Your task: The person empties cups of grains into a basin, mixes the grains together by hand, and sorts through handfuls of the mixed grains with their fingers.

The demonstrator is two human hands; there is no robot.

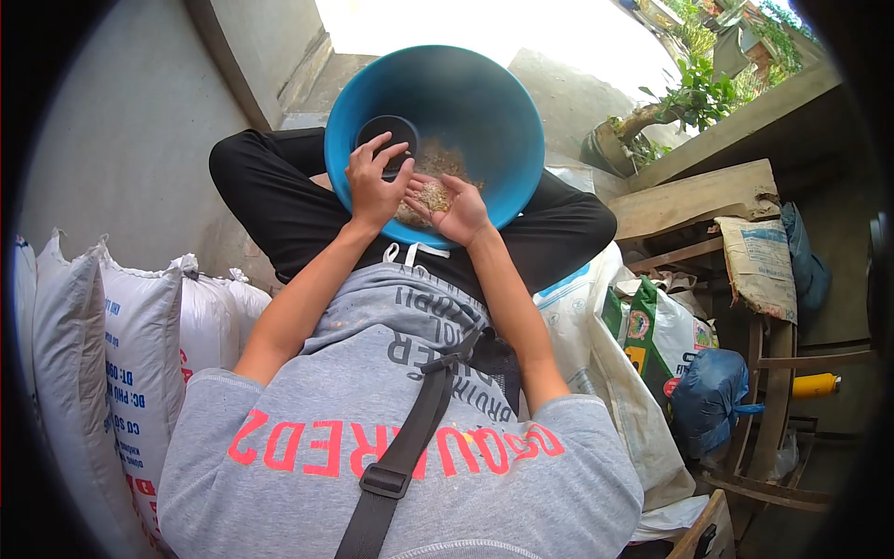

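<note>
A large blue basin [507, 112] rests between my crossed legs. Loose pale-brown grain, possibly husks or rice, lies in its bottom [452, 163]. My right hand [463, 216] is palm up and cupped over the basin, with a small heap of grain [434, 196] in it. Just to the left, my left hand [374, 191] hovers with its fingers bent and apart, its thumb close to the right fingertips. Nothing can be seen in the left fingers. Behind them, a round black bowl [402, 130] sits inside the basin on the left, partly covered by the left hand.
Full white sacks [140, 326] stand in a row on my left by the wall. On the right are more sacks [656, 326], a blue plastic bag [710, 396] and a wooden frame [768, 373]. A potted plant [643, 121] grows at the upper right.
</note>
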